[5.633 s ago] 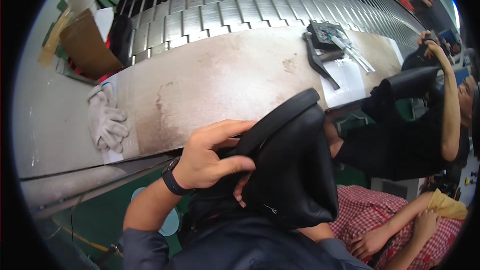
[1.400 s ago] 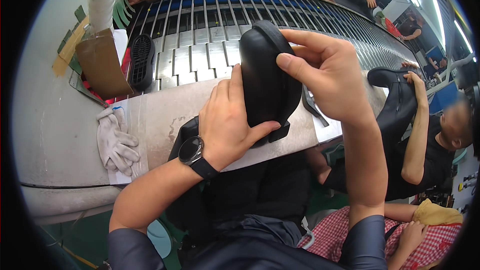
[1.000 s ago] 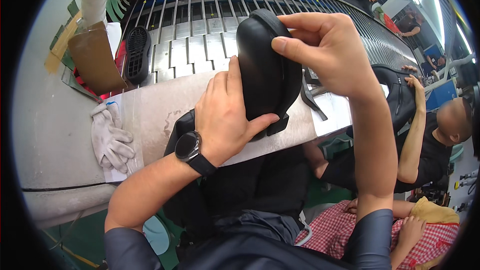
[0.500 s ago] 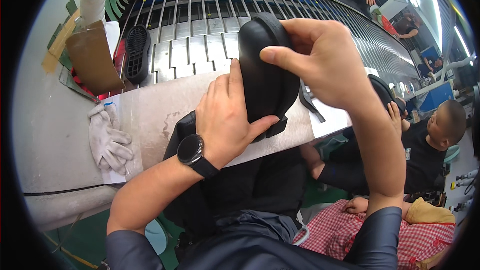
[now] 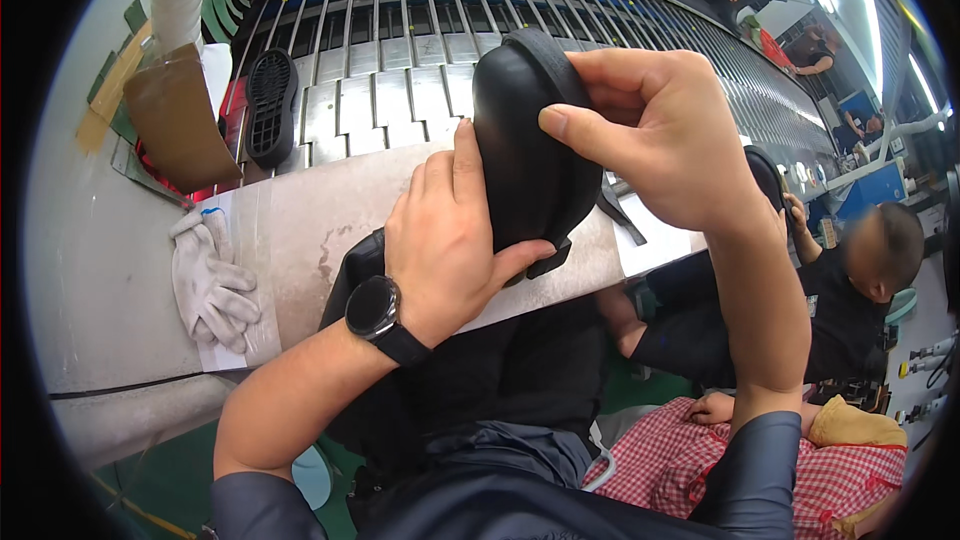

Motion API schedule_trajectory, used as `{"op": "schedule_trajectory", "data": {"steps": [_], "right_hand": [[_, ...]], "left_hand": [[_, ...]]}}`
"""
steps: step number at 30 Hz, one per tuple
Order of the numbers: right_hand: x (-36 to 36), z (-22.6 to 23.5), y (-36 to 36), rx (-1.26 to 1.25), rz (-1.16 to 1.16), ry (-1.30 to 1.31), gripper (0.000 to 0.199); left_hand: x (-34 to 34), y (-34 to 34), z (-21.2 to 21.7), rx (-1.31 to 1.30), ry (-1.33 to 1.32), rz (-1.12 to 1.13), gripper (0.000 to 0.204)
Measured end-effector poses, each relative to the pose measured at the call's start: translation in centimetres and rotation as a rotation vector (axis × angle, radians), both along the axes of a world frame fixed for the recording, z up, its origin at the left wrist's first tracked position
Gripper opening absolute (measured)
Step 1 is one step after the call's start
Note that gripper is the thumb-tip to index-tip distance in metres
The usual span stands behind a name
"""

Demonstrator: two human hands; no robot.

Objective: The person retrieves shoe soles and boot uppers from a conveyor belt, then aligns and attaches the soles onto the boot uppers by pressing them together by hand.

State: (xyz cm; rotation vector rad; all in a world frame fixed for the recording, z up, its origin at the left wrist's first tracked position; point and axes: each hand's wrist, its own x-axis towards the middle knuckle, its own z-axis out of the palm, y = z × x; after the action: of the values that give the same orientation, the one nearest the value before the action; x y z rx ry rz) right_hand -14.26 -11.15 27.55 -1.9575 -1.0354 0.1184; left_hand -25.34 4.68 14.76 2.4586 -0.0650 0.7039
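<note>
I hold a black rubber boot (image 5: 527, 150) up over the worn work table (image 5: 300, 230), its toe end raised. My left hand (image 5: 450, 240), with a black wristwatch (image 5: 375, 308), grips the boot's lower side, thumb underneath. My right hand (image 5: 655, 130) pinches the upper rim of the sole between thumb and fingers. The rest of the boot hangs dark below the table edge in my lap.
A pair of white work gloves (image 5: 210, 285) lies on the table's left. Beyond runs a slatted metal conveyor (image 5: 400, 70) carrying a black shoe sole (image 5: 270, 105). A brown cardboard piece (image 5: 175, 120) stands far left. A seated person (image 5: 850, 300) works on my right.
Earlier the boot was in my lap, held by my left hand; both hands then raised it over the table. In the last second my right fingers shifted along the sole's rim.
</note>
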Motion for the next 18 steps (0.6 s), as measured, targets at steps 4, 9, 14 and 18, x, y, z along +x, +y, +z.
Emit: {"op": "schedule_trajectory", "data": {"steps": [4, 9, 14, 18], "right_hand": [[-0.3, -0.1, 0.2, -0.044, -0.046, -0.158, 0.024], [-1.0, -0.4, 0.7, -0.098, -0.119, -0.282, 0.025], [-3.3, -2.1, 2.6, -0.298, -0.229, -0.619, 0.063], [-2.4, -5.5, 3.4, -0.207, -0.268, -0.745, 0.079]], "left_hand": [[-0.3, 0.0, 0.4, -0.006, 0.051, 0.0, 0.124], [-0.2, 0.1, 0.3, -0.01, 0.063, -0.007, 0.125], [0.2, 1.0, -0.6, 0.033, 0.025, 0.001, 0.122], [2.0, 2.4, -1.8, -0.055, 0.059, -0.013, 0.117]]}}
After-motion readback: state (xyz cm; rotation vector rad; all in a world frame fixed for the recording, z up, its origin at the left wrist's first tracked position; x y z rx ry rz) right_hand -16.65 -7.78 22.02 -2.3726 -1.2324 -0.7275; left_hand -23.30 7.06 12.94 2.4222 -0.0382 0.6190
